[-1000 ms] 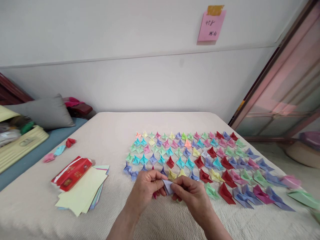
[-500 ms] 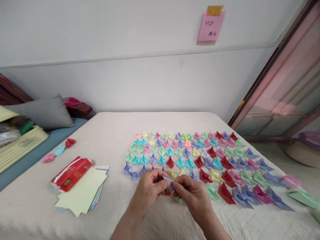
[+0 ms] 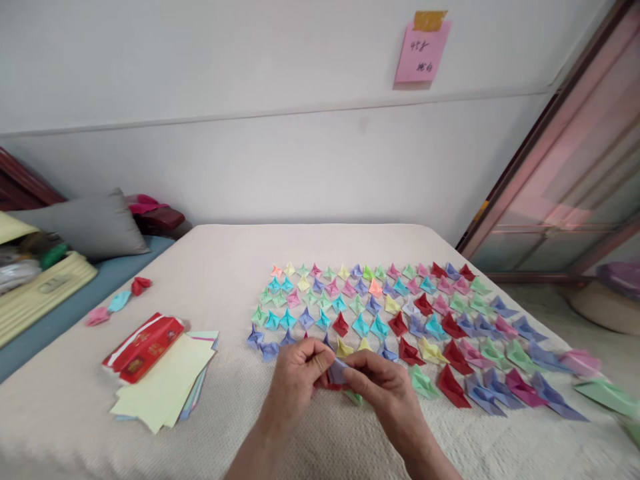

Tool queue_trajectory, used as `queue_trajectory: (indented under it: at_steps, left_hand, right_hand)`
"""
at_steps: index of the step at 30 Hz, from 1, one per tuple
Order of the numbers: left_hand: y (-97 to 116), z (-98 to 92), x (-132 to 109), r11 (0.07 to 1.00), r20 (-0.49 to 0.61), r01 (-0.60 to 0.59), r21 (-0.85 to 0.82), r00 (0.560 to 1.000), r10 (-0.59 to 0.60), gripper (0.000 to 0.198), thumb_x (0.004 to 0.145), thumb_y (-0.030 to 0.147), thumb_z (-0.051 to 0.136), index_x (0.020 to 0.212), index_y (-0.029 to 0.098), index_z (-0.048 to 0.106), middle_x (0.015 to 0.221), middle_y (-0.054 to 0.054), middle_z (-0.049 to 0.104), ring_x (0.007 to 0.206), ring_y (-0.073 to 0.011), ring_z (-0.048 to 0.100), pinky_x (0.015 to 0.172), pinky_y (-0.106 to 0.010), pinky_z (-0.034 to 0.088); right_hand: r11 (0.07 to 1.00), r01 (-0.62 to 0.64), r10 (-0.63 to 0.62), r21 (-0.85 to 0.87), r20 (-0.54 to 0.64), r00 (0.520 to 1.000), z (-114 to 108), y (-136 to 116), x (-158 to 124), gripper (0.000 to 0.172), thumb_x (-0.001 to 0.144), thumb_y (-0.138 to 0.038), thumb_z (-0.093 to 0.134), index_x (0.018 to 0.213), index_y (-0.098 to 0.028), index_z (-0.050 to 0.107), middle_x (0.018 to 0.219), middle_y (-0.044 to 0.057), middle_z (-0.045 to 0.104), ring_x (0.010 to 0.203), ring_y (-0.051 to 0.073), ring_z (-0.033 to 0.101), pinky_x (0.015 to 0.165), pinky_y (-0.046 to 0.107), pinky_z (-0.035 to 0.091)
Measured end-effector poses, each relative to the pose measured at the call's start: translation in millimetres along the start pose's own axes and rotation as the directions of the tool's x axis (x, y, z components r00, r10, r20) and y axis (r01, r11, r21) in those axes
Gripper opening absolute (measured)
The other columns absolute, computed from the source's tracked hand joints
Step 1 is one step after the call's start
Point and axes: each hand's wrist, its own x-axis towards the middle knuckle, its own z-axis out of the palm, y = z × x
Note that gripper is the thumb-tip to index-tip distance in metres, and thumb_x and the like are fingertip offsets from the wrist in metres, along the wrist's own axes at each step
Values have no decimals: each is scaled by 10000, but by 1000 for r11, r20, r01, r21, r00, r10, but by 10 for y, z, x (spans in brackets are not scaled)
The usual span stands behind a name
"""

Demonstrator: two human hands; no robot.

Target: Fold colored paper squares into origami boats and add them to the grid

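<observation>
Between my two hands is a small folded piece of lavender paper [image 3: 339,371]. My left hand [image 3: 299,375] pinches its left side between thumb and fingers, and my right hand [image 3: 383,381] pinches its right side. Part of the paper is hidden by my fingertips. Just beyond and beside my hands stand rows of small folded paper boats [image 3: 361,325] in red, blue, green, pink, yellow and purple. A red one and a green one [image 3: 354,398] show partly beneath my hands.
A red tissue pack [image 3: 145,347] rests on a stack of pale paper sheets [image 3: 173,383] at left. Small crumpled-looking pink, cyan [image 3: 119,301] and red paper pieces lie behind it. The cream cloth [image 3: 225,267] reaches a white wall bearing a pink note [image 3: 423,57].
The lavender paper has turned between my fingers and shows a broader face. My left thumb has shifted slightly upward. The boats, sheets and tissue pack have stayed where they were.
</observation>
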Motion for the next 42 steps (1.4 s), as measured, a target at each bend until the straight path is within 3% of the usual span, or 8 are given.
queue_trajectory:
  at_steps: [3, 10, 16, 20, 25, 29, 34, 42]
  left_hand:
    - [25, 10, -1, 1000, -2, -21, 4, 1000, 21, 299, 807, 407, 666, 641, 158, 651, 446, 31, 519, 403, -99, 437, 426, -220, 335]
    - [33, 102, -19, 999, 12, -15, -44, 1000, 15, 236, 738, 348, 737, 639, 165, 626, 445, 61, 478, 411, -80, 399, 422, -195, 325]
    - [39, 86, -14, 998, -83, -19, -56, 996, 15, 246, 738, 352, 729, 621, 167, 618, 460, 66, 451, 421, -79, 376, 425, -198, 308]
    - [45, 27, -17, 999, -114, -48, 12, 992, 49, 235, 764, 341, 716, 637, 161, 634, 471, 61, 461, 442, -84, 378, 444, -205, 290]
    - [5, 18, -7, 994, -96, -108, -2, 990, 107, 208, 750, 300, 741, 637, 157, 641, 500, 51, 504, 475, -85, 415, 471, -200, 306]
    - [-64, 43, -4, 991, -66, -29, -127, 998, 21, 235, 774, 328, 735, 653, 162, 622, 458, 66, 464, 431, -74, 369, 437, -199, 265]
    - [-119, 95, -12, 940, -46, 58, -336, 996, -78, 249, 771, 331, 746, 658, 166, 597, 447, 71, 455, 411, -68, 373, 435, -200, 269]
    - [-114, 121, -9, 952, -70, 89, -294, 991, -114, 278, 830, 404, 670, 714, 153, 641, 460, 40, 523, 408, -73, 399, 431, -202, 284]
  right_hand:
    - [1000, 11, -11, -11, 14, 1000, 1, -13, 2, 225, 801, -383, 682, 689, -192, 719, 590, -7, 577, 570, 144, 470, 545, 266, 356]
    - [970, 119, -147, -212, -121, 982, 68, -33, -12, 281, 808, -333, 653, 560, -202, 631, 517, -18, 531, 519, 140, 429, 520, 272, 344]
    - [983, 90, -95, -157, -26, 995, 54, -50, -25, 118, 771, -289, 677, 810, -195, 738, 683, 24, 678, 637, 182, 562, 601, 286, 427]
    - [998, 34, -33, -56, 8, 999, 47, -63, -41, 213, 753, -295, 708, 944, -208, 740, 758, 29, 710, 686, 195, 593, 639, 293, 452]
    - [997, 54, -55, -55, -11, 998, 42, -50, -20, 248, 864, -402, 627, 801, -192, 743, 651, 21, 659, 623, 169, 545, 595, 275, 409]
    - [991, 95, -97, -96, -18, 995, 48, -46, -6, 285, 869, -369, 616, 679, -179, 712, 570, 14, 627, 556, 151, 515, 555, 265, 386]
    - [997, 54, -54, -46, -1, 999, 52, -6, 1, 342, 869, -413, 591, 621, -183, 639, 505, -9, 566, 493, 133, 486, 510, 257, 360]
    - [994, 31, -38, -107, -63, 997, 49, 52, 26, 367, 865, -438, 561, 586, -200, 560, 470, -36, 484, 442, 116, 424, 465, 259, 307]
